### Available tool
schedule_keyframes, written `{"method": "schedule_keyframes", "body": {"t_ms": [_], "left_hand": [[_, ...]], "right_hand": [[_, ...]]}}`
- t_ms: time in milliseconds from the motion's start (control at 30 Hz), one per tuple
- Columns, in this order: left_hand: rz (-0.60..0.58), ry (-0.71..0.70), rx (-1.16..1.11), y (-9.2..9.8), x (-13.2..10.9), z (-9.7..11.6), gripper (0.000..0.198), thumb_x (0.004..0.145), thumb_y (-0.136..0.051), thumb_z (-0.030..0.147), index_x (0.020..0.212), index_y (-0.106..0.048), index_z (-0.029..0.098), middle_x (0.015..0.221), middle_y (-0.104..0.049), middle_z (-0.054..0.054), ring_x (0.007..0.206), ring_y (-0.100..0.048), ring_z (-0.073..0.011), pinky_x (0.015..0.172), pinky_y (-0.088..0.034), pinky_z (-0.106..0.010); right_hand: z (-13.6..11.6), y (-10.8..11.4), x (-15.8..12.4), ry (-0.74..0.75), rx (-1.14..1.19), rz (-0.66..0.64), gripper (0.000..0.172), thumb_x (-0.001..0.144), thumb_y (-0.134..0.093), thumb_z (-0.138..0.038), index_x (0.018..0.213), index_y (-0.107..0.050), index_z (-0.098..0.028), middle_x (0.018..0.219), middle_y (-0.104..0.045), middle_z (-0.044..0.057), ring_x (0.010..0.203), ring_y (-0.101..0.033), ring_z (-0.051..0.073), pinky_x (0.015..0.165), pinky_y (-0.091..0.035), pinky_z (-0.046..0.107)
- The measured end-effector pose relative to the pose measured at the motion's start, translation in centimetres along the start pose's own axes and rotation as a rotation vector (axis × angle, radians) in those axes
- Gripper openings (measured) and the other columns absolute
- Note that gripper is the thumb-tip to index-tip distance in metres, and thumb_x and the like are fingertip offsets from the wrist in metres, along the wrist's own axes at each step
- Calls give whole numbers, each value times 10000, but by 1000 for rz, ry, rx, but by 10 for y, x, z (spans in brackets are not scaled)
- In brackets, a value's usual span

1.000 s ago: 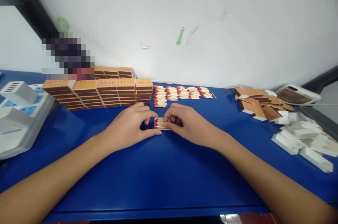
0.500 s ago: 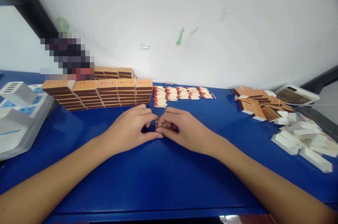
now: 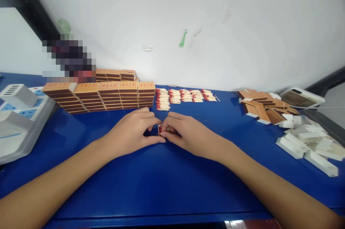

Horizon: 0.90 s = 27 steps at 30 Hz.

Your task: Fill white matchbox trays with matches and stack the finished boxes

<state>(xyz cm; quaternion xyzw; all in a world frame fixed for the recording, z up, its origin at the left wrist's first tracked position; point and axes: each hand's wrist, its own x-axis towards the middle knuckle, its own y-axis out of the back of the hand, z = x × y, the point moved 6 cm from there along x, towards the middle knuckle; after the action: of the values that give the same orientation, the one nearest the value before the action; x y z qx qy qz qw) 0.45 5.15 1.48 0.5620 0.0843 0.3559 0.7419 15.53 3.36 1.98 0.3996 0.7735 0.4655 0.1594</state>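
Note:
Near the middle of the blue table, my left hand (image 3: 134,128) holds the end of a small white matchbox tray (image 3: 159,131) between thumb and fingers. Red-headed matches (image 3: 160,128) show inside that end of the tray. My right hand (image 3: 187,133) bends over the same tray from the right, its thumb and fingertips closed on the matches; the rest of the tray is hidden beneath it. Just beyond the hands, several small piles of matches (image 3: 163,99) lie in a row.
Stacked matchboxes (image 3: 109,96) form a wall at the back left, beside a power strip (image 3: 32,121) with plugs. At right lie brown matchbox sleeves (image 3: 258,105), a heap of white trays (image 3: 309,137) and a white device (image 3: 303,96). A white wall (image 3: 215,24) rises behind.
More red match heads now show at the tray's left end. My right fingertips have shifted very slightly; my left hand stays almost where it was.

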Motion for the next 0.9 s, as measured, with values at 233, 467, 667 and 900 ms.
{"method": "schedule_keyframes", "body": {"t_ms": [233, 467, 667, 900], "left_hand": [[-5, 12, -1, -1, 1, 0, 324, 932, -778, 512, 962, -732, 193, 804, -636, -10, 812, -569, -195, 688, -428, -310], [-10, 22, -18, -1, 0, 1, 331, 928, -780, 518, 1034, -764, 204, 794, -632, -4, 797, -580, -186, 691, -436, -301], [-23, 45, -10, -1, 0, 0, 345, 930, -763, 550, 1021, -765, 216, 796, -636, -7, 805, -585, -193, 680, -428, -303], [-15, 40, 13, 0, 0, 0, 335, 929, -766, 539, 1021, -767, 216, 790, -635, -6, 797, -578, -193, 680, -425, -304]], "right_hand": [[4, 9, -2, 24, -16, 20, 141, 1041, -614, -214, 916, -674, -192, 942, -641, 34, 778, -591, 147, 705, -443, 289], [47, 21, 20, 8, -55, 322, 50, 992, -682, -184, 1037, -703, -190, 942, -629, 34, 818, -574, 162, 755, -440, 302], [60, 7, 31, -83, -66, 252, 63, 986, -672, -164, 928, -682, -184, 930, -622, 32, 814, -562, 162, 726, -412, 290], [55, 7, 28, -69, -156, 186, 89, 1038, -610, -176, 949, -618, -180, 953, -605, 46, 835, -556, 180, 755, -431, 306]]}}
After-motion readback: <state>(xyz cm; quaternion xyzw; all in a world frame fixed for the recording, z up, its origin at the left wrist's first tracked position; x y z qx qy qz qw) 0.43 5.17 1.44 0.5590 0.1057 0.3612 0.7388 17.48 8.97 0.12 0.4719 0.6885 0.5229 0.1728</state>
